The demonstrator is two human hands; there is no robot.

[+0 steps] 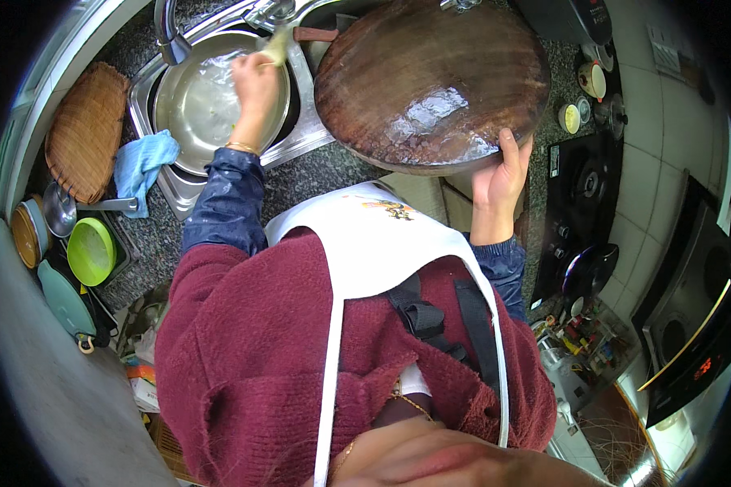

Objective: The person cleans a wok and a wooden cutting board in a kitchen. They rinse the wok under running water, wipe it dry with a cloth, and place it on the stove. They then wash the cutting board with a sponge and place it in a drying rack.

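Note:
My left hand (257, 82) holds a pale yellowish cloth or sponge (275, 50), blurred, over the right side of a round steel basin (195, 100). The basin sits in the left sink bowl and holds some liquid. On the right, my right hand (501, 173) grips the near right edge of a large round wooden chopping board (426, 79). The board's surface is wet and shiny, and it covers much of the area on the right. Beside its upper left edge lies the wooden handle (315, 35) of a knife or similar tool.
A steel faucet (173, 45) reaches over the basin. Left of the sink are a blue cloth (143, 167), a woven basket (88, 131), a steel ladle (60, 210) and a green bowl (91, 251). A black gas hob (582, 182) and small bowls (569, 118) line the right counter.

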